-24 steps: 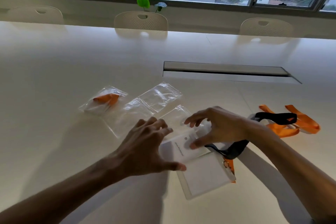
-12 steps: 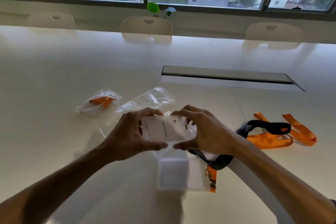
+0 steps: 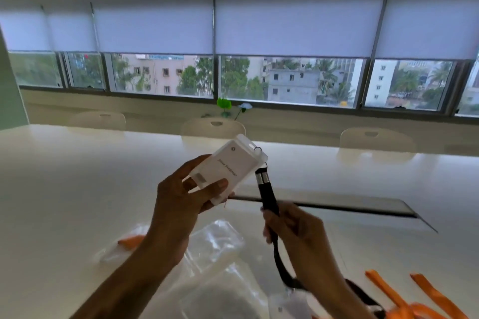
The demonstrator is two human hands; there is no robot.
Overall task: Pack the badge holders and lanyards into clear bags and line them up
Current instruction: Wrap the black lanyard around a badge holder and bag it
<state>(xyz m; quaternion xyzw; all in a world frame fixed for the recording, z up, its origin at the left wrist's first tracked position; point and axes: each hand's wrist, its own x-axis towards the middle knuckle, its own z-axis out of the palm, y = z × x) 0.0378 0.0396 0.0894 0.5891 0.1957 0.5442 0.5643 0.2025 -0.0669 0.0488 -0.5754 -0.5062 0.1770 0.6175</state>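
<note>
Left hand: the left hand (image 3: 178, 197) is raised above the tabletop (image 3: 77, 189), its thumb and fingers (image 3: 216, 185) clamped on the lower end of a white badge holder (image 3: 230, 166).
Badge holder: it is in the air, tilted, its clip end pointing up and to the right; faint printed text runs along its face, too small to read.
Right hand: the right hand (image 3: 293, 228) sits lower and to the right, its fingers curled round a black lanyard (image 3: 268, 194) and gripping the strap just below its metal end.
Black lanyard: its metal end rises toward a small ring at the top corner of the badge holder; the joint between them is hard to make out. The strap drops from the right hand and trails off toward the lower right.
Clear bags: several clear bags (image 3: 217, 241) lie crumpled on the tabletop beneath the hands, overlapping.
Packed bag: to the left of the left forearm lies a clear bag holding something orange (image 3: 129, 241), partly hidden by the arm.
Orange lanyards: orange lanyards (image 3: 383, 285) lie on the tabletop at the lower right.
Tabletop: long and pale, with a narrow cable slot (image 3: 350, 208) behind the hands.
Background: three pale chairs (image 3: 212, 128) stand along the far edge, a small green plant (image 3: 224, 105) on the sill, and windows with half-lowered blinds (image 3: 155, 28).
</note>
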